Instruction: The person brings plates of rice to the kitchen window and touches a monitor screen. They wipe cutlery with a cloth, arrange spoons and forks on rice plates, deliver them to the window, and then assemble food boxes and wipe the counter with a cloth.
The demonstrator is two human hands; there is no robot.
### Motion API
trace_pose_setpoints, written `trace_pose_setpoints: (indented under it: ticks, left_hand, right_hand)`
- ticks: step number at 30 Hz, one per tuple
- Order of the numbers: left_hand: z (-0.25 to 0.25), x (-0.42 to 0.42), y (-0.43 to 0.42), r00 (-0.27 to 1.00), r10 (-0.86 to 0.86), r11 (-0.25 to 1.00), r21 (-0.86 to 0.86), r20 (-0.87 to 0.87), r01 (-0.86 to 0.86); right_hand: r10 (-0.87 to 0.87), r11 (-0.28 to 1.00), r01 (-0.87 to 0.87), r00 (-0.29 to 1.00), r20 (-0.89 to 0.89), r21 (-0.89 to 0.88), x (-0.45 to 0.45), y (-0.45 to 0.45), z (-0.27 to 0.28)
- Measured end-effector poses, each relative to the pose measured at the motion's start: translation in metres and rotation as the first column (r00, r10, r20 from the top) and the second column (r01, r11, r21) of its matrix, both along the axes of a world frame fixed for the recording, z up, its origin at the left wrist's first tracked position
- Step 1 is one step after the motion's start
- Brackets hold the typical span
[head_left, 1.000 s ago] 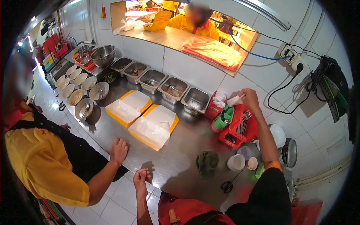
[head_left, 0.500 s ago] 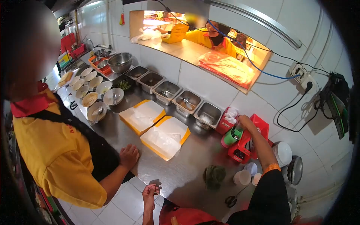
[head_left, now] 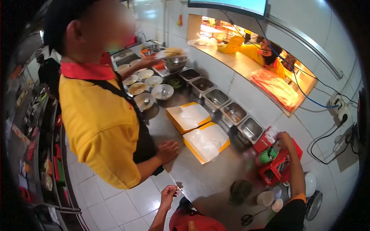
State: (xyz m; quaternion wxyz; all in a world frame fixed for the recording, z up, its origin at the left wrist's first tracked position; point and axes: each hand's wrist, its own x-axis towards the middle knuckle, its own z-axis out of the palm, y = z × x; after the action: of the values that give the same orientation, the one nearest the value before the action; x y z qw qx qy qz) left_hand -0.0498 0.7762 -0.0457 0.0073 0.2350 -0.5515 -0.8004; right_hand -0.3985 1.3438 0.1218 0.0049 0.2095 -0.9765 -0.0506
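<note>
My right hand (head_left: 285, 140) reaches to the red caddy (head_left: 274, 174), its fingers curled down behind a green container (head_left: 268, 154). What lies under those fingertips is hidden. At the table's front edge, my left hand (head_left: 168, 195) is raised with thumb and fingers pinched together; whether something small is between them is unclear. Two yellow-edged boxes lined with white paper, a nearer box (head_left: 206, 142) and a farther box (head_left: 189, 116), stand open on the steel table (head_left: 192, 178).
A co-worker in yellow rests one hand (head_left: 167, 151) on the table and holds a clear-wrapped food item (head_left: 172, 53). Steel pans (head_left: 234, 112) line the wall. Bowls (head_left: 153, 81), scissors (head_left: 247, 219), a dark green cloth (head_left: 239, 191) and cups (head_left: 265, 198) stand around.
The view has swung left, so the table sits farther right. The co-worker's far arm now shows, holding the wrapped food. My right hand stays at the caddy; my left stays pinched near the edge.
</note>
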Motion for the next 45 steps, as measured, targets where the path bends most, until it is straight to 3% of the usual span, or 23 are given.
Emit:
trace_pose_setpoints:
  ticks: [1, 3, 4, 8, 9, 10, 11, 12, 13, 17, 19, 22, 24, 27, 31, 33, 34, 38, 41, 42, 43, 45]
  left_hand:
    - [-0.004, 0.001, -0.002, 1.000, -0.001, 1.000, 0.007, 0.003, 0.001]
    - [-0.003, 0.005, -0.004, 1.000, 0.015, 1.000, 0.006, 0.002, -0.015]
    - [-0.003, 0.006, -0.005, 1.000, 0.017, 1.000, 0.006, 0.008, -0.017]
    - [0.000, 0.006, -0.002, 1.000, 0.020, 1.000, -0.014, 0.009, -0.020]
    - [0.002, 0.002, 0.001, 1.000, -0.028, 0.999, -0.022, -0.006, 0.028]
    - [0.004, -0.006, 0.005, 0.999, -0.049, 0.999, -0.014, -0.003, 0.049]
    - [0.007, -0.010, 0.011, 0.998, -0.063, 0.998, -0.005, 0.012, 0.064]
    - [0.018, -0.015, 0.017, 0.996, -0.086, 0.996, -0.011, -0.022, 0.086]
    - [0.019, -0.017, 0.022, 0.994, -0.110, 0.994, -0.019, -0.020, 0.110]
    - [0.026, -0.023, 0.028, 0.986, -0.123, 0.992, 0.020, -0.113, 0.126]
    - [0.019, -0.019, 0.031, 0.998, -0.050, 0.998, 0.022, -0.046, 0.051]
    - [0.011, -0.013, 0.036, 0.999, -0.049, 0.997, 0.059, -0.006, 0.049]
    - [0.007, -0.012, 0.040, 0.997, -0.076, 0.994, 0.073, -0.018, 0.078]
    - [0.005, -0.018, 0.046, 0.991, -0.128, 0.985, 0.109, -0.041, 0.131]
    - [0.013, -0.033, 0.054, 0.981, -0.177, 0.973, 0.133, -0.076, 0.186]
    - [0.018, -0.044, 0.062, 0.975, -0.205, 0.963, 0.162, -0.085, 0.216]
    - [0.020, -0.050, 0.067, 0.972, -0.215, 0.954, 0.190, -0.097, 0.231]
    - [0.021, -0.076, 0.094, 0.913, -0.366, 0.905, 0.162, -0.178, 0.394]
    - [0.023, -0.091, 0.115, 0.819, -0.515, 0.840, 0.039, -0.254, 0.541]
    - [0.027, -0.093, 0.124, 0.791, -0.553, 0.816, 0.019, -0.262, 0.577]
    - [0.026, -0.092, 0.132, 0.775, -0.598, 0.795, -0.029, -0.203, 0.606]
    - [0.025, -0.096, 0.151, 0.712, -0.678, 0.735, -0.203, -0.183, 0.648]
  right_hand:
    - [0.017, 1.000, -0.017, 1.000, -0.005, -0.003, 0.002, -0.012, 0.008]
    - [-0.165, 0.963, 0.129, 0.976, -0.140, -0.238, 0.028, -0.054, 0.037]
    - [-0.168, 0.962, 0.130, 0.975, -0.144, -0.238, 0.029, -0.067, 0.041]
    - [0.038, 0.871, -0.021, 0.999, 0.025, -0.490, 0.017, -0.143, 0.075]
    - [0.034, 0.914, 0.009, 0.994, 0.100, -0.405, 0.016, -0.179, 0.095]
    - [0.141, 0.884, -0.107, 0.989, 0.041, -0.456, 0.003, -0.201, 0.101]
    - [0.176, 0.896, -0.252, 0.958, -0.228, -0.365, -0.015, -0.229, 0.102]
    - [0.037, 0.901, -0.036, 0.999, -0.006, -0.432, -0.007, -0.266, 0.140]
    - [0.031, 0.912, -0.069, 0.995, -0.100, -0.404, -0.024, -0.282, 0.143]
    - [-0.005, 0.921, -0.003, 1.000, -0.020, -0.390, -0.002, -0.320, 0.166]
    - [0.005, 0.936, -0.007, 1.000, -0.005, -0.351, 0.022, -0.323, 0.162]
    - [0.067, 0.886, -0.001, 0.990, 0.126, -0.464, 0.063, -0.314, 0.147]
    - [0.155, 0.863, 0.035, 0.931, 0.329, -0.504, 0.083, -0.305, 0.135]
    - [0.226, 0.836, -0.011, 0.918, 0.326, -0.548, 0.102, -0.284, 0.096]
    - [0.283, 0.795, 0.016, 0.874, 0.395, -0.606, 0.143, -0.270, 0.088]
    - [0.332, 0.696, 0.045, 0.865, 0.376, -0.717, 0.160, -0.260, 0.076]
    - [0.267, 0.778, 0.096, 0.844, 0.465, -0.621, 0.170, -0.259, 0.087]
    - [0.240, 0.684, 0.118, 0.895, 0.375, -0.720, 0.210, -0.237, 0.071]
    - [0.143, 0.659, 0.223, 0.901, 0.410, -0.719, 0.243, -0.212, 0.068]
    - [0.103, 0.595, 0.342, 0.865, 0.491, -0.728, 0.259, -0.207, 0.073]
    - [0.077, 0.570, 0.389, 0.851, 0.519, -0.724, 0.276, -0.202, 0.063]
    - [0.010, 0.596, 0.365, 0.887, 0.461, -0.715, 0.303, -0.186, 0.050]
